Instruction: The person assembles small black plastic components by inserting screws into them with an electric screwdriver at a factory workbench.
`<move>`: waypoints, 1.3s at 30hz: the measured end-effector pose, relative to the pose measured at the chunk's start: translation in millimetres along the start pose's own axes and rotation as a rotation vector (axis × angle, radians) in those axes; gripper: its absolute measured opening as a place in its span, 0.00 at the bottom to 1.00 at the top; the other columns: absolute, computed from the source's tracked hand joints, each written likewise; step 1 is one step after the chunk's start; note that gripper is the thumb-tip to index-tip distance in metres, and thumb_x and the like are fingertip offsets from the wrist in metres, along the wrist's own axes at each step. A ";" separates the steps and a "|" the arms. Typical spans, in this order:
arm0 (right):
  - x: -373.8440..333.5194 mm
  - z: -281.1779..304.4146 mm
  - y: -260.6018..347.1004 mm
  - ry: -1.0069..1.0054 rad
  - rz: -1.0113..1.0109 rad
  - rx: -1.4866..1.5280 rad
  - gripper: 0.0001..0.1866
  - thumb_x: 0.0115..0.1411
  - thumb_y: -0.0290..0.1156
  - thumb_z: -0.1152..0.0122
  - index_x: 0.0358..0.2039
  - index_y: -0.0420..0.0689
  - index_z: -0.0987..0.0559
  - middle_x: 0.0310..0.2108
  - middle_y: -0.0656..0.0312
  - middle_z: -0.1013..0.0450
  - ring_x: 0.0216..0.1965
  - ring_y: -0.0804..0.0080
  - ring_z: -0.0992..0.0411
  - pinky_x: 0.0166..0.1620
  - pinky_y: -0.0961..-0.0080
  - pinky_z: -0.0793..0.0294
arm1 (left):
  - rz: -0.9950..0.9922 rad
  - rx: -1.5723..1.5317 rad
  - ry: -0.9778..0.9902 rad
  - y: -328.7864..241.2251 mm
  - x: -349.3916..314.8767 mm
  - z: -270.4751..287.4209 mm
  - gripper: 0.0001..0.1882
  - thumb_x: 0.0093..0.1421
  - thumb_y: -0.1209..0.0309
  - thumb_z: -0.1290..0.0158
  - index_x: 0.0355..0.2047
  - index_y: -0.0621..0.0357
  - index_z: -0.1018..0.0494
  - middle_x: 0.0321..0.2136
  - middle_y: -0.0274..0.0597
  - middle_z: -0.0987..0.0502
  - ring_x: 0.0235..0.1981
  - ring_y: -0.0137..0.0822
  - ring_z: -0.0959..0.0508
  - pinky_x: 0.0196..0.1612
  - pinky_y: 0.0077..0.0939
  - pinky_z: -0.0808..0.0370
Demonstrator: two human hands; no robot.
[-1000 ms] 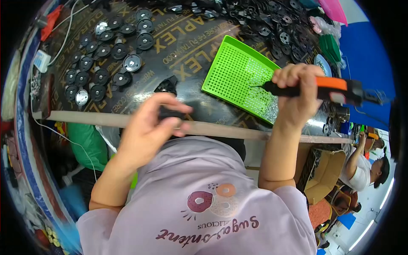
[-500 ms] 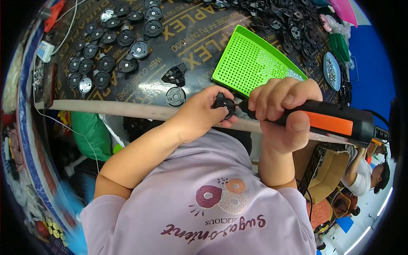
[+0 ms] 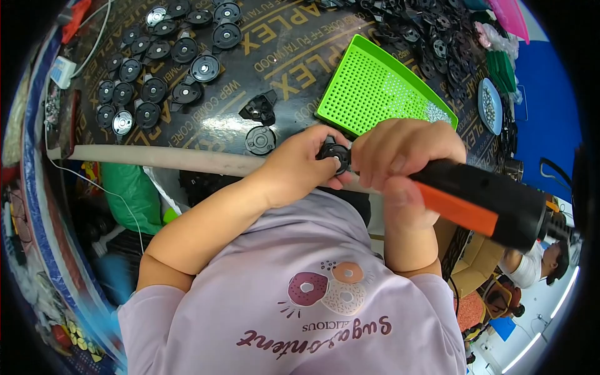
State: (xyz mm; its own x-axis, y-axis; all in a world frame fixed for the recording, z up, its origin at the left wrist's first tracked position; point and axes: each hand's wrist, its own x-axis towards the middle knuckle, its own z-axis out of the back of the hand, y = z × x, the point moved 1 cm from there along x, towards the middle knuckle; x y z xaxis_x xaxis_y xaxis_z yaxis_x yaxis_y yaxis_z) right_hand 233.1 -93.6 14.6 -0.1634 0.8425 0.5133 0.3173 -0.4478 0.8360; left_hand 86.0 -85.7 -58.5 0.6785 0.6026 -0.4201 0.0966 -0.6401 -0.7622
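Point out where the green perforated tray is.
In the head view, the green perforated tray lies right of centre on the dark table, just beyond the right hand, with the light-blue dish to its right.

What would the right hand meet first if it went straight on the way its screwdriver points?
Most likely the round black part held in the left hand; the right hand aims its orange-and-black power screwdriver that way, though depth and contact at the tip are unclear.
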 end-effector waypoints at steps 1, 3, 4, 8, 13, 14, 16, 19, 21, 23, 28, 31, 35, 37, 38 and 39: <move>0.3 -0.8 2.6 0.031 -0.012 -0.021 0.16 0.45 0.14 0.34 0.31 0.43 0.30 0.22 0.62 0.31 0.24 0.71 0.30 0.31 0.76 0.28 | -0.017 0.039 0.003 0.3 0.3 0.2 0.13 0.61 0.82 0.56 0.47 0.65 0.37 0.37 0.45 0.26 0.35 0.31 0.20 0.36 0.21 0.21; 0.2 0.5 2.1 0.068 -0.014 -0.027 0.16 0.44 0.14 0.34 0.30 0.42 0.30 0.22 0.61 0.30 0.24 0.70 0.30 0.31 0.76 0.29 | -0.033 0.026 0.012 2.2 1.8 0.6 0.13 0.61 0.82 0.56 0.47 0.65 0.37 0.37 0.44 0.26 0.35 0.31 0.20 0.36 0.21 0.21; -0.5 2.3 0.4 0.067 -0.016 -0.028 0.16 0.44 0.14 0.34 0.30 0.42 0.30 0.22 0.61 0.30 0.24 0.70 0.30 0.31 0.76 0.29 | -0.047 0.015 0.024 2.9 2.3 0.6 0.13 0.61 0.82 0.56 0.47 0.65 0.37 0.37 0.44 0.25 0.35 0.31 0.20 0.36 0.21 0.21; -2.7 5.9 -3.9 0.038 -0.015 0.049 0.16 0.44 0.13 0.35 0.30 0.42 0.30 0.22 0.61 0.31 0.24 0.70 0.31 0.30 0.76 0.29 | -0.021 0.045 0.012 2.2 2.3 1.1 0.13 0.62 0.81 0.56 0.47 0.65 0.37 0.37 0.43 0.25 0.36 0.31 0.20 0.36 0.21 0.21; -0.4 5.9 -0.3 0.071 -0.001 0.028 0.17 0.43 0.17 0.30 0.30 0.42 0.29 0.23 0.61 0.29 0.24 0.68 0.30 0.30 0.73 0.28 | -0.011 0.023 0.024 -1.8 2.9 -0.9 0.13 0.61 0.82 0.56 0.47 0.65 0.36 0.38 0.44 0.26 0.36 0.31 0.20 0.36 0.20 0.21; 0.7 5.6 2.1 0.102 -0.009 0.004 0.17 0.45 0.28 0.27 0.30 0.43 0.29 0.22 0.63 0.29 0.22 0.69 0.30 0.29 0.72 0.28 | -0.017 0.024 0.032 -0.8 3.0 -1.7 0.13 0.61 0.82 0.56 0.47 0.65 0.36 0.38 0.44 0.26 0.36 0.31 0.20 0.36 0.20 0.21; 7.7 6.9 15.8 0.210 -0.010 -0.016 0.22 0.46 0.42 0.25 0.30 0.45 0.30 0.22 0.64 0.28 0.21 0.70 0.29 0.28 0.72 0.27 | -0.024 0.008 -0.022 3.2 2.5 -2.9 0.13 0.60 0.82 0.56 0.46 0.64 0.36 0.37 0.44 0.26 0.35 0.32 0.20 0.36 0.21 0.21; 14.7 13.7 26.2 0.090 0.130 0.049 0.17 0.52 0.38 0.29 0.29 0.46 0.30 0.21 0.65 0.29 0.21 0.71 0.30 0.26 0.74 0.29 | 0.019 -0.038 -0.043 0.7 -2.3 -6.3 0.13 0.60 0.82 0.55 0.45 0.62 0.35 0.37 0.43 0.26 0.36 0.32 0.20 0.37 0.21 0.21; 15.7 34.5 17.0 -0.229 0.142 0.083 0.11 0.54 0.22 0.36 0.31 0.43 0.31 0.21 0.57 0.30 0.20 0.67 0.30 0.27 0.71 0.28 | -0.006 0.006 -0.011 3.3 -4.7 -3.2 0.13 0.59 0.82 0.54 0.44 0.62 0.34 0.37 0.42 0.26 0.38 0.31 0.20 0.39 0.21 0.22; 17.7 56.5 3.2 -0.448 0.090 -0.135 0.10 0.54 0.16 0.41 0.31 0.40 0.32 0.20 0.59 0.31 0.19 0.71 0.31 0.23 0.74 0.29 | 0.000 0.008 0.041 -1.1 -9.1 -3.0 0.14 0.59 0.84 0.54 0.45 0.63 0.35 0.42 0.45 0.28 0.40 0.34 0.21 0.43 0.22 0.23; 22.1 67.9 -9.4 -0.523 0.068 -0.215 0.09 0.52 0.16 0.38 0.27 0.39 0.30 0.19 0.59 0.30 0.16 0.74 0.31 0.23 0.79 0.30 | -0.024 -0.056 0.057 -5.8 -7.2 -5.6 0.13 0.58 0.81 0.51 0.45 0.64 0.33 0.38 0.43 0.25 0.37 0.29 0.22 0.40 0.22 0.23; 23.5 71.6 -13.2 -0.521 0.054 -0.216 0.09 0.52 0.16 0.38 0.27 0.39 0.30 0.18 0.60 0.30 0.17 0.74 0.31 0.23 0.79 0.30 | 0.011 -0.139 -0.015 -5.2 -1.7 -5.4 0.16 0.57 0.82 0.49 0.46 0.64 0.35 0.44 0.52 0.26 0.39 0.37 0.21 0.42 0.27 0.21; 23.3 73.5 -13.6 -0.524 0.025 -0.246 0.09 0.52 0.16 0.39 0.26 0.40 0.30 0.18 0.61 0.31 0.17 0.75 0.31 0.23 0.80 0.30 | 0.082 -0.113 -0.039 -10.8 1.2 -7.1 0.16 0.59 0.80 0.49 0.47 0.64 0.36 0.45 0.55 0.27 0.38 0.39 0.20 0.39 0.28 0.20; 23.2 72.8 -12.2 -0.511 0.031 -0.249 0.09 0.52 0.15 0.39 0.26 0.40 0.31 0.18 0.62 0.31 0.17 0.75 0.31 0.23 0.80 0.30 | 0.110 -0.089 -0.033 -11.4 2.6 -8.5 0.17 0.60 0.79 0.50 0.50 0.65 0.36 0.46 0.53 0.27 0.39 0.40 0.20 0.38 0.27 0.20; 22.4 72.4 -12.5 -0.525 0.027 -0.257 0.09 0.52 0.15 0.39 0.26 0.40 0.31 0.18 0.62 0.31 0.17 0.76 0.31 0.23 0.81 0.30 | 0.123 -0.100 -0.029 -9.6 2.5 -7.7 0.17 0.60 0.79 0.50 0.51 0.65 0.35 0.46 0.52 0.27 0.39 0.41 0.20 0.38 0.27 0.20; 20.7 70.7 -13.2 -0.538 0.024 -0.266 0.09 0.51 0.15 0.39 0.26 0.40 0.31 0.18 0.62 0.31 0.17 0.76 0.31 0.23 0.81 0.30 | 0.134 -0.111 -0.023 -6.9 1.3 -6.4 0.18 0.60 0.79 0.50 0.51 0.65 0.35 0.46 0.51 0.27 0.39 0.41 0.20 0.39 0.27 0.19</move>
State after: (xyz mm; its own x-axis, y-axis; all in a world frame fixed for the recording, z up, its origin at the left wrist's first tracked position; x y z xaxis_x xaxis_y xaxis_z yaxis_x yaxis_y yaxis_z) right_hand 291.6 -49.0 0.4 0.3590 0.8333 0.4204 0.0585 -0.4696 0.8809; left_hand 90.8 -83.6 -50.7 0.6737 0.5186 -0.5264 0.0869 -0.7631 -0.6404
